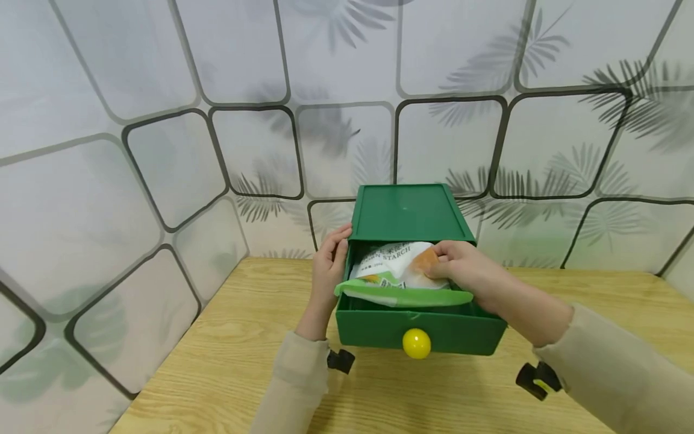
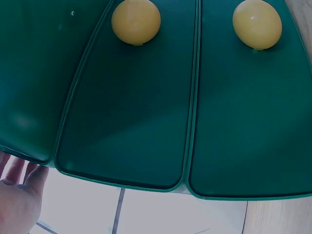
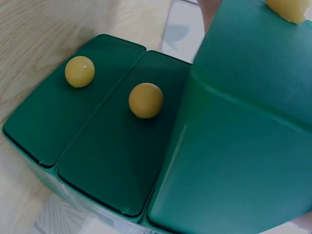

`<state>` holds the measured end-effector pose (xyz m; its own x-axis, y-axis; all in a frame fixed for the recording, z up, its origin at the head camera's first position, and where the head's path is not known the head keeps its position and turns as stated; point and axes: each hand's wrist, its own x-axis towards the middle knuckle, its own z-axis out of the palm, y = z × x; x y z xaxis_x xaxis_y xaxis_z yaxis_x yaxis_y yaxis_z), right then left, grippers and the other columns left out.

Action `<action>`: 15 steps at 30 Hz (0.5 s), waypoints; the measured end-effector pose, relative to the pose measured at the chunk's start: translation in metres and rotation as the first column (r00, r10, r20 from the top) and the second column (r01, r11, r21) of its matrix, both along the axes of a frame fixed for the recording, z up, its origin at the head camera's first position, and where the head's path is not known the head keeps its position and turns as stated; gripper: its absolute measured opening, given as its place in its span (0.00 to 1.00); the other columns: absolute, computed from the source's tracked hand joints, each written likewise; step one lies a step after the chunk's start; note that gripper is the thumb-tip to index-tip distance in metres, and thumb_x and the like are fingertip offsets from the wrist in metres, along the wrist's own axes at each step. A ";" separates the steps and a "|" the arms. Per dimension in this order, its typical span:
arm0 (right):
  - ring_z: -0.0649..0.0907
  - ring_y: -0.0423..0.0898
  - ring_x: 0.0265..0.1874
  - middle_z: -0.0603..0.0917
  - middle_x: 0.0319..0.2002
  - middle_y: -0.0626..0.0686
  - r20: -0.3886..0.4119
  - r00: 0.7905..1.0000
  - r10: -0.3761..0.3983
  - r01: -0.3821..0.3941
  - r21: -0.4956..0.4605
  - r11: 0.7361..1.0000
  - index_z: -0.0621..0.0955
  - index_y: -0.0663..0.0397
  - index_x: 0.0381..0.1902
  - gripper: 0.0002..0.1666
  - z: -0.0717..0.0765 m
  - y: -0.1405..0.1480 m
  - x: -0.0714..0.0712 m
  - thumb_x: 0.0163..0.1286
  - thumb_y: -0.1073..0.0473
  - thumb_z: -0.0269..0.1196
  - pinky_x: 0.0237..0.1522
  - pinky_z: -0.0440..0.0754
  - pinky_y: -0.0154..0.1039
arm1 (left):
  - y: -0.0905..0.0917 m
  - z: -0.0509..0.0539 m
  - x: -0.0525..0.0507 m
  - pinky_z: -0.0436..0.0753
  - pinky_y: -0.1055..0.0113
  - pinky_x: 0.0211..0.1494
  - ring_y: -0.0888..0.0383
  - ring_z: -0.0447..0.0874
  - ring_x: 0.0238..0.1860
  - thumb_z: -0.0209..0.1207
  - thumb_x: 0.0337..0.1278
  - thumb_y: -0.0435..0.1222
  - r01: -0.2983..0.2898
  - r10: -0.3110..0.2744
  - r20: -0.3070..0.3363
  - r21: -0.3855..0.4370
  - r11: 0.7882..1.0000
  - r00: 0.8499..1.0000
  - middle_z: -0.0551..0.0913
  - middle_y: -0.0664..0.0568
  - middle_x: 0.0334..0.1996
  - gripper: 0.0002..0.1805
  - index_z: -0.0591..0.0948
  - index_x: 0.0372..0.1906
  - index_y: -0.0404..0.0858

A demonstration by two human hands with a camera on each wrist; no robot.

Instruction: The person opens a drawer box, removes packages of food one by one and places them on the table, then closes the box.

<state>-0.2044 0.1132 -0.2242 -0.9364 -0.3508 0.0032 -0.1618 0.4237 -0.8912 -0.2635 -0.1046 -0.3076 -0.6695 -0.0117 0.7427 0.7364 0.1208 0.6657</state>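
The green drawer unit (image 1: 408, 212) has its top drawer (image 1: 374, 328) pulled out, with a yellow knob (image 1: 416, 343) on its front. Inside that drawer lies a white and green corn starch bag (image 1: 387, 262), its green edge standing up near the drawer front. My right hand (image 1: 479, 274) reaches in from the right and pinches the bag's right part between thumb and fingers. Against the unit's left side rests my left hand (image 1: 327, 268), fingers fairly straight. The left wrist view shows that hand (image 2: 22, 200) touching the unit's side.
Two lower drawers with yellow knobs (image 3: 80, 71) are closed beneath the pulled-out one. The unit stands on a light wooden table (image 1: 217, 355), close to a patterned backdrop (image 1: 347, 150) behind and to the left.
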 end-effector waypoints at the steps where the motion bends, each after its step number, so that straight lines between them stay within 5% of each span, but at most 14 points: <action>1: 0.73 0.43 0.28 0.75 0.32 0.54 0.007 1.000 0.000 0.000 -0.012 1.000 0.68 0.73 0.46 0.17 0.000 0.000 0.001 0.60 0.68 0.53 0.32 0.72 0.35 | 0.000 0.000 0.000 0.69 0.60 0.55 0.50 0.66 0.57 0.43 0.65 0.30 -0.001 0.001 0.006 -0.004 1.000 1.000 0.70 0.40 0.55 0.15 0.72 0.51 0.26; 9: 0.72 0.37 0.15 0.73 0.23 0.51 0.100 0.992 0.081 -0.062 -0.178 0.982 0.66 0.71 0.40 0.12 0.004 0.008 0.006 0.59 0.69 0.51 0.20 0.72 0.30 | 0.000 -0.002 -0.001 0.68 0.63 0.56 0.53 0.66 0.57 0.43 0.65 0.31 -0.021 0.021 0.013 -0.007 1.000 1.000 0.71 0.42 0.54 0.15 0.73 0.51 0.27; 15: 0.73 0.36 0.14 0.73 0.20 0.49 0.135 0.986 0.101 -0.070 -0.214 0.974 0.64 0.70 0.42 0.13 0.007 0.016 0.008 0.59 0.69 0.49 0.20 0.73 0.29 | 0.000 0.000 -0.001 0.67 0.63 0.57 0.52 0.65 0.57 0.43 0.65 0.31 -0.021 0.021 0.026 -0.006 1.000 0.999 0.71 0.41 0.54 0.16 0.73 0.51 0.26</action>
<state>-0.1964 0.1294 -0.2169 -0.8990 -0.4353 -0.0476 -0.0532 0.2165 -0.9748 -0.2642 -0.1044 -0.3075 -0.6881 -0.0217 0.7253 0.7162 0.1398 0.6837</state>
